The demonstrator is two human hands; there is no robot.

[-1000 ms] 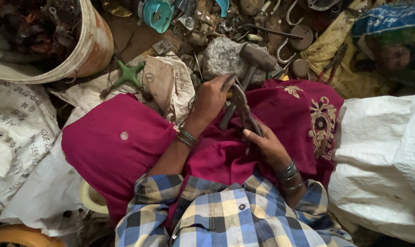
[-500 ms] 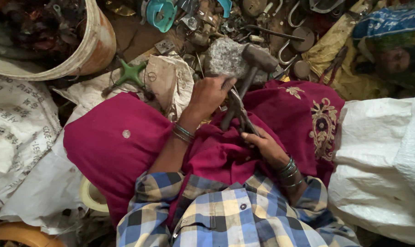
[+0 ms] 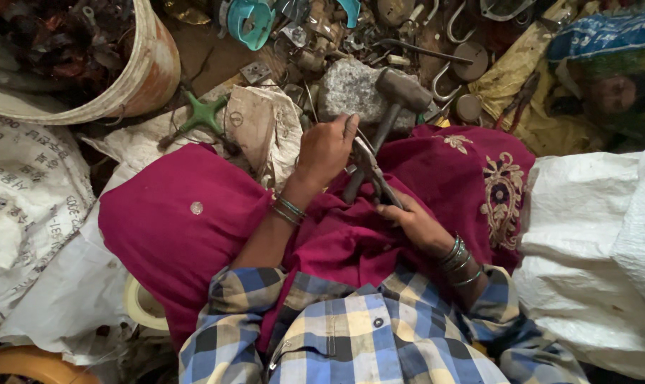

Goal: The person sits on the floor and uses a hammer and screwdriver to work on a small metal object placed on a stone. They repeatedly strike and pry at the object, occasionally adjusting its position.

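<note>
I sit with crimson cloth (image 3: 180, 220) over my knees. My left hand (image 3: 327, 148) is closed around the upper end of a dark metal plier-like tool (image 3: 371, 173) held over my lap. My right hand (image 3: 412, 222) grips the lower handle end of the same tool. Just beyond the hands a hammer (image 3: 400, 92) leans with its head against a grey stone (image 3: 347, 89), its handle running down toward the tool. Bangles circle both wrists.
A worn bucket (image 3: 141, 78) of scrap stands at the upper left. Metal hooks (image 3: 447, 82), a teal part (image 3: 247, 21) and small scrap cover the ground ahead. A green cross-shaped piece (image 3: 203, 117) lies on white sacking. A white sack (image 3: 593, 263) bulges at my right.
Both hands keep hold of the tool; the left hand has shifted slightly up along it. The view has tilted a little.
</note>
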